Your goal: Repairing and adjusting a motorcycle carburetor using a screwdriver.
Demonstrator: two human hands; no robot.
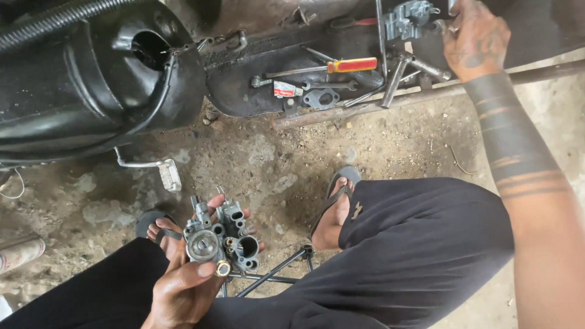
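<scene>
Low between the knees: left hand point(183, 286) clasps a grey carburetor point(220, 239) | up at the tool ledge: right hand point(475, 39) rests beside a metal part point(409, 18), fingers hidden, grip unclear | nearby: red-handled screwdriver point(352, 64)

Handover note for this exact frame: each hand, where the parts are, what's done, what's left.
Left hand: holds the carburetor over the lap, bores facing up, thumb by its brass fitting.
Right hand: stretched out to the scooter floorboard, fingers on a metal part; grip unclear.
On the floorboard: red-handled screwdriver, wrench, gasket, T-handle wrenches.
Done: carburetor is off and in hand.
Left: cannot tell from this frame.
</scene>
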